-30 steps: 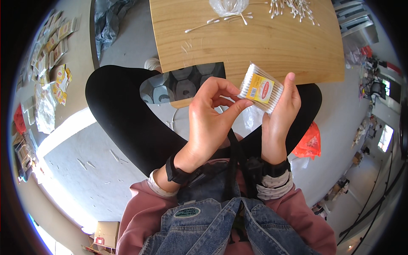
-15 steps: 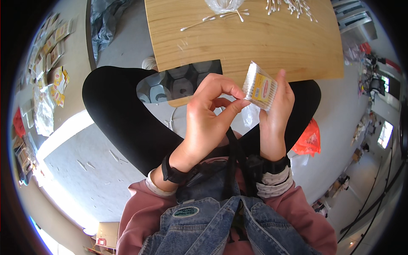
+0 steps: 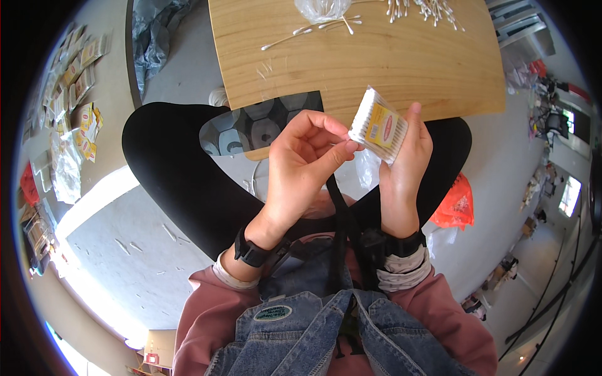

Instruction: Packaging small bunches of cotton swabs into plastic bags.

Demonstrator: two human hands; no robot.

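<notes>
A pack of cotton swabs (image 3: 380, 128), clear-sided with a yellow label, is tilted in my right hand (image 3: 407, 153). The right thumb runs along its right edge, and the other fingers are hidden behind it. My left hand (image 3: 300, 164) pinches at the pack's lower left corner with thumb and forefinger. Whether a bit of wrapping film lies between those fingertips is too small to tell. Both hands are held over my lap, just in front of the wooden table (image 3: 376, 69).
Loose cotton swabs (image 3: 433, 11) and a clear plastic bag (image 3: 323, 9) lie on the table's far part. A red bag (image 3: 456, 203) rests on the floor at the right. Several swab packs (image 3: 81, 81) and yellow cards (image 3: 88, 128) are spread at the far left.
My left hand has shifted slightly left, its fingertips still at the pack's corner. The pack has tipped a little, its label turning more upward. The right hand has barely moved.
</notes>
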